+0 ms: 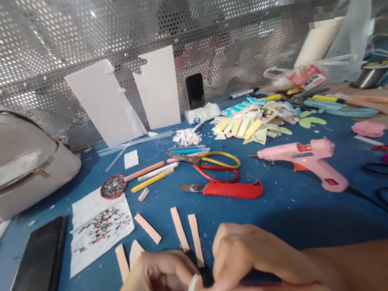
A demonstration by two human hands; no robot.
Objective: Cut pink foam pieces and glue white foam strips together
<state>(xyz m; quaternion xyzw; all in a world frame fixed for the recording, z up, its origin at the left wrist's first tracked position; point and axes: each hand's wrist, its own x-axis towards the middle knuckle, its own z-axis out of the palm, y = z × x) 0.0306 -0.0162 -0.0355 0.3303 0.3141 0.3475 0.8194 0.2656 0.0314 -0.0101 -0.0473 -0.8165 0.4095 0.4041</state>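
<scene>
In my left hand (161, 285) is a small pale pink piece with a white edge (193, 289), pinched between thumb and fingers low in the view. My right hand (258, 264) is closed beside it, fingertips touching or nearly touching the white edge. What the right fingers hold, if anything, is hidden. Just beyond the hands lie flat peach strips (180, 230), several in all, one slanted strip (148, 228) among them. A red-handled utility knife (233, 190) with its blade out and red-and-yellow scissors (216, 165) rest farther forward.
A pink glue gun (303, 157) lies right, its cord trailing toward me. Left are a phone (30, 277), a paper with dark specks (99, 226) and a backpack (5, 152). Paper scraps (253, 120) and markers (153, 179) lie farther back, before a perforated metal panel (31, 38).
</scene>
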